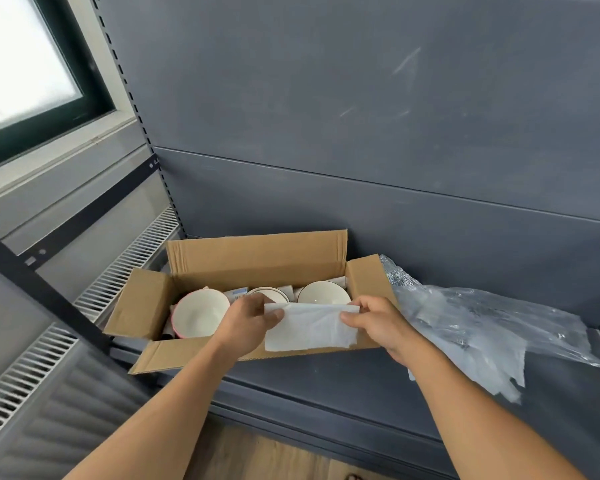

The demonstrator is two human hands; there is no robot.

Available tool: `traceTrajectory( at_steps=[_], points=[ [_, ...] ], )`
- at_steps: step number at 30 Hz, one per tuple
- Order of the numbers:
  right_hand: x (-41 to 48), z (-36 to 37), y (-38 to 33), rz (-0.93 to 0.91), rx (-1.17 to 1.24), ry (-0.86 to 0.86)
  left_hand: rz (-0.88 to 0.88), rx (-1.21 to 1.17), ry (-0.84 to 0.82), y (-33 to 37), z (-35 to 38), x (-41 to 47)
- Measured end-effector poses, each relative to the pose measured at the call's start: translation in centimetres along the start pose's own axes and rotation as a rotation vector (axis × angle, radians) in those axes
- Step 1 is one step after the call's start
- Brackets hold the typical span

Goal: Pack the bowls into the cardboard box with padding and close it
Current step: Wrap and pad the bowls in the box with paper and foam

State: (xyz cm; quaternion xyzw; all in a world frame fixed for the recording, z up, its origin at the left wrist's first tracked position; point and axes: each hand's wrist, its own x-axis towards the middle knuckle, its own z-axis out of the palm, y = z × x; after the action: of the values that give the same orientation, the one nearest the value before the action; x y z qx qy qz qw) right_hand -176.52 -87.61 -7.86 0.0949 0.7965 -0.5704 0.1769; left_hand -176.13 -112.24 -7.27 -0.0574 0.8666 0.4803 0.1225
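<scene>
An open cardboard box point(257, 258) stands on a dark grey shelf, all its flaps up or folded out. Inside sit three white bowls: a pink-rimmed bowl point(198, 315) at the left, a dark-rimmed bowl point(274, 293) in the middle, partly hidden, and another dark-rimmed bowl point(323, 293) at the right. White paper rolls are tucked behind them. My left hand point(248, 322) and my right hand point(378, 322) pinch the top corners of a white paper sheet point(309, 329), held over the box's front edge.
A crumpled clear plastic bag point(492, 327) lies on the shelf point(343, 382) to the right of the box. The grey back panel point(361, 133) rises right behind the box. A white radiator grille point(25, 372) and a window point(21, 57) are at the left.
</scene>
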Motion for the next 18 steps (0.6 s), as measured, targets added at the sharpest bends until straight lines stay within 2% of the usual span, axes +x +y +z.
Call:
traceTrajectory(
  at_steps=[3, 6, 11, 18],
  points=[
    [0.0, 1.5, -0.5, 0.053, 0.183, -0.074, -0.033, -0.083, -0.037, -0.3, -0.2, -0.1],
    [-0.1, 2.9, -0.8, 0.049, 0.165, -0.057, -0.047, -0.083, 0.007, -0.5, -0.3, -0.6],
    [0.3, 4.0, -1.1, 0.037, 0.193, -0.02, -0.178, -0.589, -0.153, -1.8, -1.5, -0.8],
    [0.0, 4.6, -1.9, 0.02, 0.46, -0.066, -0.23, -0.795, -0.091, -2.4, -2.0, -1.3]
  ],
)
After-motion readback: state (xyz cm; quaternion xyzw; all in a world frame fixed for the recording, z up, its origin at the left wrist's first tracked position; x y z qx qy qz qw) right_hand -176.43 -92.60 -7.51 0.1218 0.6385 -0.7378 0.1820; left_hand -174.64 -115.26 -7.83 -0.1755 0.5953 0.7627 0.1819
